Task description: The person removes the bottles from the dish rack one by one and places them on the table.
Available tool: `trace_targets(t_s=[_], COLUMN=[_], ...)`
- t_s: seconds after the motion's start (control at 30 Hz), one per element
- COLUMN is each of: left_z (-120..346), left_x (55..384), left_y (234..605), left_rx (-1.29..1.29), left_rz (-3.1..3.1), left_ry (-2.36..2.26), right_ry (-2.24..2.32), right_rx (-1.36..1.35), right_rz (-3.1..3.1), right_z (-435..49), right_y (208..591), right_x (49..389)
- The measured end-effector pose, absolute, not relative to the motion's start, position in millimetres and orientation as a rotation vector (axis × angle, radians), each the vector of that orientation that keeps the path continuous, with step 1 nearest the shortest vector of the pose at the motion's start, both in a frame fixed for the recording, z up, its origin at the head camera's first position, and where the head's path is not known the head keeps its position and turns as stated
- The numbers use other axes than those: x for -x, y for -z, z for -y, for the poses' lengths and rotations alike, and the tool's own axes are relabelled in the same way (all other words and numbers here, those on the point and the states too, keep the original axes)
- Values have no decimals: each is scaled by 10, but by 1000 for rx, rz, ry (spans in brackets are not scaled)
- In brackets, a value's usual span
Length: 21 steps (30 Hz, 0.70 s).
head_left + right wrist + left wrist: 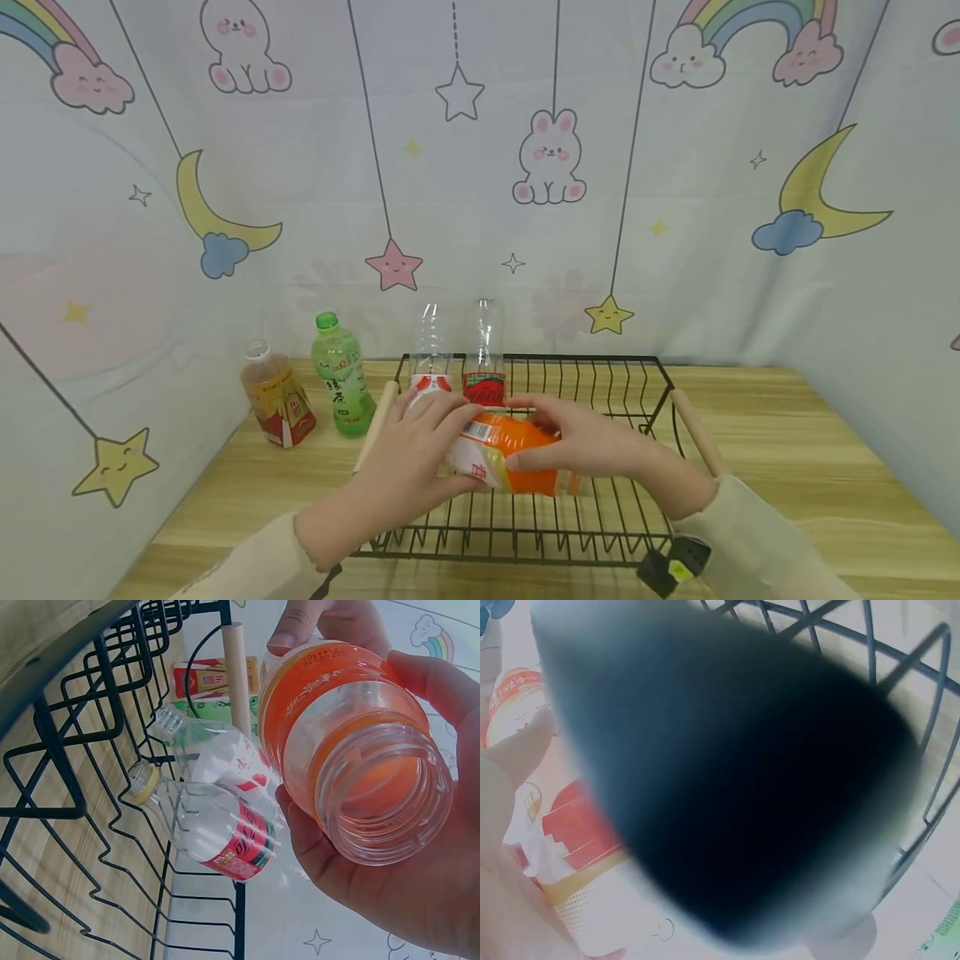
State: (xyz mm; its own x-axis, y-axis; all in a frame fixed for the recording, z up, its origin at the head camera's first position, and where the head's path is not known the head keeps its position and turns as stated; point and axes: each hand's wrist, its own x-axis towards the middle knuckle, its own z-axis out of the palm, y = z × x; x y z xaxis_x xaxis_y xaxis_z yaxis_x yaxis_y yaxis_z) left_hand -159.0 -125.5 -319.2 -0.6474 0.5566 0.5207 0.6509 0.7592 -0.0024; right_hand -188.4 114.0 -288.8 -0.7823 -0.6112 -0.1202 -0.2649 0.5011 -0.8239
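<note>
We saw one orange bottle [497, 446] held sideways above the black wire rack [585, 358], with its open mouth turned toward the right side. The left hand [420, 442] had its grip curled around the end away from the mouth; the right hand [588, 437] had its grip curled around the orange part, close to the neck. We could not tell whether this bottle touched the wires. Behind it, inside the rack, we found a clear bottle with a red-and-white label [431, 350] and, just beside, a clear bottle with a red-and-green label [485, 346], both with the necks downward. On the table [787, 467], left of the rack, stood a green bottle [343, 383] and an amber bottle [279, 402], near each other.
</note>
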Motion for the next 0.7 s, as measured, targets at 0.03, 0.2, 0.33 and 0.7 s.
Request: trace_targets(t_s=[0.03,0.2,0.33,0.7], left_z=[1259,1284,1310,1379], left_x=[1589,1590,1595,1609], left_y=[3187,3169,3153,3116], left_rx=[906,891,882,860], left_rz=[2455,2431,2411,2446], left_ry=[252,232,239,266], right_ry=[1188,1167,1171,1205], right_rx=[730,736,755,783], right_rz=[-2349,-2364,-2366,-2361], right_z=[-1137,-1114,-1089,-1087], right_y=[2886,2870,2857,2795], right_x=[1886,1892,1897,1900])
